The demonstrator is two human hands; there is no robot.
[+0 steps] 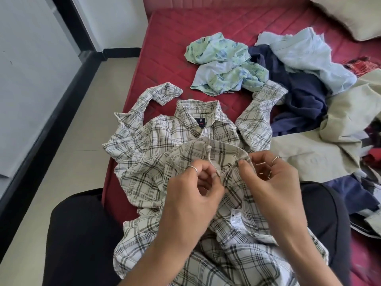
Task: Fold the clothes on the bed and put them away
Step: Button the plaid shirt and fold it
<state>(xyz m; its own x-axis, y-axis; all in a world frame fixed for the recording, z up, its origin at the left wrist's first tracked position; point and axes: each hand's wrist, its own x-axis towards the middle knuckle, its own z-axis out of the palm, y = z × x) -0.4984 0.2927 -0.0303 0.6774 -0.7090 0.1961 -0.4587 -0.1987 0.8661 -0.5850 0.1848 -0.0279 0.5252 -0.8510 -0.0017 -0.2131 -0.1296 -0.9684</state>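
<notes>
A white plaid shirt lies collar-up on the red bed, its lower part draped over my lap and both sleeves spread outward. My left hand pinches the front edge of the shirt near the middle. Just to the right, my right hand pinches the opposite front edge. Both hands sit close together over the shirt's chest. A white care label shows below my right hand.
Unfolded clothes are piled at the right: a green-blue floral garment, a light blue shirt, a navy garment and a beige garment. A pillow lies at the far right corner. Tiled floor and a wall run along the left.
</notes>
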